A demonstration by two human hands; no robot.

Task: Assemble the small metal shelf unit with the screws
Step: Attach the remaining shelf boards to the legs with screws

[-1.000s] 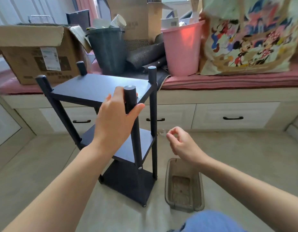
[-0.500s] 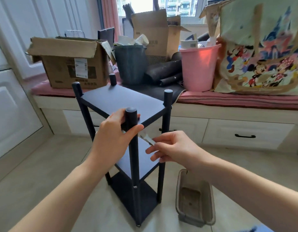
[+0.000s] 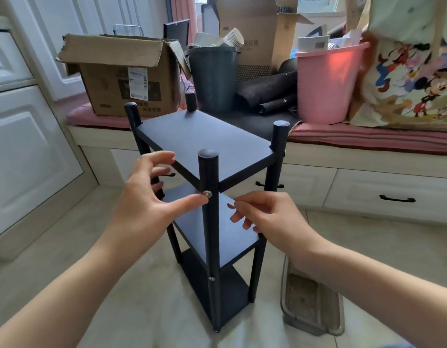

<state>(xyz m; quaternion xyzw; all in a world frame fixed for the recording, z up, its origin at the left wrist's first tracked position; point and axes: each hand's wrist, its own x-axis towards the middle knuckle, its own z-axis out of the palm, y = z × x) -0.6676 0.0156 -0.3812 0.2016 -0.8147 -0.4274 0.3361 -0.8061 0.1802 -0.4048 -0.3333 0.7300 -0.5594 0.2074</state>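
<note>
**Two hands at the front post screw**

Two hands work at the near post of the black shelf unit (image 3: pixel 204 144), which stands upright on the pale floor (image 3: pixel 54 259) with three shelves between four posts. The left hand (image 3: pixel 144 197) is spread wide; its thumb tip touches the silver screw (image 3: pixel 206 194) seated in the near post just below the top shelf, and its fingers reach toward the shelf's front edge. The right hand (image 3: pixel 270 217) sits just right of the post, fingers loosely curled with the tips drawn together; whether they pinch anything cannot be told. A second screw (image 3: pixel 211 279) shows lower on the same post. A clear plastic tray (image 3: pixel 310 302) lies on the floor to the right of the unit. Behind, a cushioned window bench (image 3: pixel 368 139) carries a cardboard box (image 3: pixel 127 74), a dark bin (image 3: pixel 213 76), a pink bucket (image 3: pixel 325 86) and a printed bag (image 3: pixel 413 79).
</note>
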